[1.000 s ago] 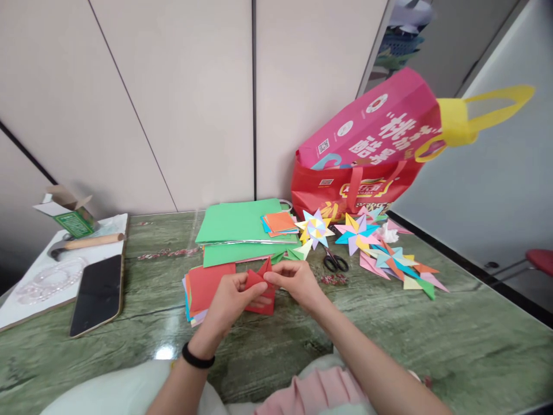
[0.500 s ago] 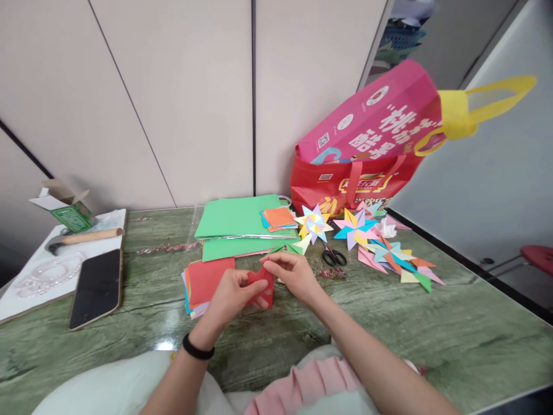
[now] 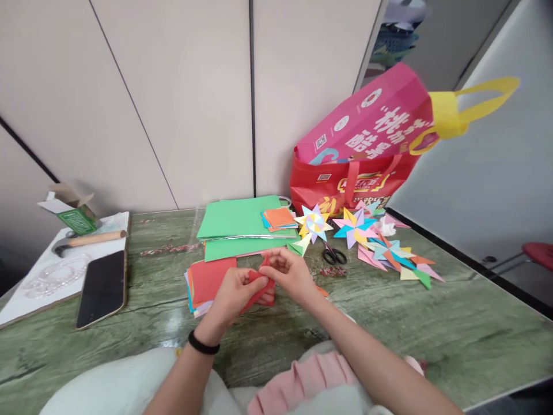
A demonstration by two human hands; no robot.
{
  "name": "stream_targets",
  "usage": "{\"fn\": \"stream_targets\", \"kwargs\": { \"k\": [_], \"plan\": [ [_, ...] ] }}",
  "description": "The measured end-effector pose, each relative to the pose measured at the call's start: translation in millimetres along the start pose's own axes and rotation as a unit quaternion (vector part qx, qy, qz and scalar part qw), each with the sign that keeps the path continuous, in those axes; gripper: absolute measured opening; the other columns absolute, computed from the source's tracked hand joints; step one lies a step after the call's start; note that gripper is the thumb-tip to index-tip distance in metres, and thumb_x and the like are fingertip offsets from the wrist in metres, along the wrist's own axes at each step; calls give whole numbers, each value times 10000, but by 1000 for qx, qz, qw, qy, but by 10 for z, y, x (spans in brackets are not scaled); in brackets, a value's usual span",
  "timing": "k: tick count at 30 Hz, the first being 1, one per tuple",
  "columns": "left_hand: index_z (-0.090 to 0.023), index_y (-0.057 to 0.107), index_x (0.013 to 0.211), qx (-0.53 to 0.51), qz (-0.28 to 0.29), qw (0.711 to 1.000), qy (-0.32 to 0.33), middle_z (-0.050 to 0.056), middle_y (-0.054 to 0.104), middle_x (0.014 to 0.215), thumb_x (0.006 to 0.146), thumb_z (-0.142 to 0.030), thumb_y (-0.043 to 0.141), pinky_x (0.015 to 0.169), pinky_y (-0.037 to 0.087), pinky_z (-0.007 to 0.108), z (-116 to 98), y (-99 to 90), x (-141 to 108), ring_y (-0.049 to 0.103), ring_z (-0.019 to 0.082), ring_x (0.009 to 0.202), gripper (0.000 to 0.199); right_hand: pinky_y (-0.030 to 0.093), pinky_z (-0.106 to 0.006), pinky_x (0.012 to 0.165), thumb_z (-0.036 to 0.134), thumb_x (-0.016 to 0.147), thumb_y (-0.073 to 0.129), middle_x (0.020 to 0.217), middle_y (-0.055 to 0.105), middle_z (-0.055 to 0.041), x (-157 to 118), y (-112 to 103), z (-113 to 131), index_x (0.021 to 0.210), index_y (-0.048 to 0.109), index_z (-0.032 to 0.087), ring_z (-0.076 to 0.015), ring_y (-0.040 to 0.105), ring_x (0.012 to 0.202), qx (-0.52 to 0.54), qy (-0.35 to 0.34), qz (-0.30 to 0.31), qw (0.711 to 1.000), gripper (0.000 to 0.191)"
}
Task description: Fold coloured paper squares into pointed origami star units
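Observation:
Between both hands is a red sheet of paper, partly folded and held above the table. My left hand pinches its left side, thumb on top and fingers beneath. My right hand grips its upper corner between thumb and fingertips, which hide part of the fold. Just left of the hands lies a stack of coloured paper squares, red on top. Behind them are large green sheets, with a smaller pile of squares topped in orange.
Black scissors and several folded paper stars lie to the right, before a red bag. On the left are a phone, a wooden-handled tool, clear beads and an opened box.
My right thumb has moved down along the red paper, and its upper corner now stands up by the fingers. The view has shifted slightly; an orange tip shows beside my right wrist.

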State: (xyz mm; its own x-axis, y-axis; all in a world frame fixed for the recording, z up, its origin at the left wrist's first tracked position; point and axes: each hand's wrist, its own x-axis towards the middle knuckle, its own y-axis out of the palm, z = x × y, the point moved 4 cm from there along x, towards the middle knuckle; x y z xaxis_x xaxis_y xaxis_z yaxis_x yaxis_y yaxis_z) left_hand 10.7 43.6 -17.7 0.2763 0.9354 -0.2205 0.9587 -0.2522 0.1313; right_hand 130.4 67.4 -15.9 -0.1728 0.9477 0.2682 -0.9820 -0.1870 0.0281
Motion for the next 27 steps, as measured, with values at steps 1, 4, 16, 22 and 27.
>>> {"fn": "stream_targets", "kwargs": {
  "k": [1,4,16,22,27],
  "plan": [
    [-89,653,648,2,3,1000,-4,97,702,638,571,-406,737,616,539,343,4,0,0,667,223,584,337,450,-242,574,287,644,692,646,589,18,-3,-5,-1,858,589,177,-121,560,590,-1,2,-5,1000,262],
    [-85,661,669,2,16,1000,-20,99,700,627,564,-415,739,622,536,340,15,21,-2,666,221,581,355,445,-243,568,275,639,701,621,583,22,-19,-33,31,813,610,176,-119,552,571,-37,-11,-35,999,220],
    [-98,646,727,-46,-74,996,18,86,711,647,534,-407,765,584,538,302,-62,-115,-4,658,185,550,383,502,-252,629,262,658,687,735,650,-6,14,7,-51,947,570,177,-123,608,650,47,20,19,999,323],
    [-103,623,882,-33,-12,999,30,114,710,842,593,-310,750,672,540,340,-78,-59,-18,678,227,732,377,504,-257,569,304,705,639,721,638,-12,30,-56,-17,832,590,181,-130,611,590,13,4,-10,1000,183],
    [-94,605,924,79,-10,994,72,66,687,680,691,-244,639,544,485,269,-152,-66,-35,620,160,554,279,513,-295,618,381,760,573,782,660,-28,56,-38,-28,830,648,192,-147,620,622,2,5,11,1000,215]
  ]
}}
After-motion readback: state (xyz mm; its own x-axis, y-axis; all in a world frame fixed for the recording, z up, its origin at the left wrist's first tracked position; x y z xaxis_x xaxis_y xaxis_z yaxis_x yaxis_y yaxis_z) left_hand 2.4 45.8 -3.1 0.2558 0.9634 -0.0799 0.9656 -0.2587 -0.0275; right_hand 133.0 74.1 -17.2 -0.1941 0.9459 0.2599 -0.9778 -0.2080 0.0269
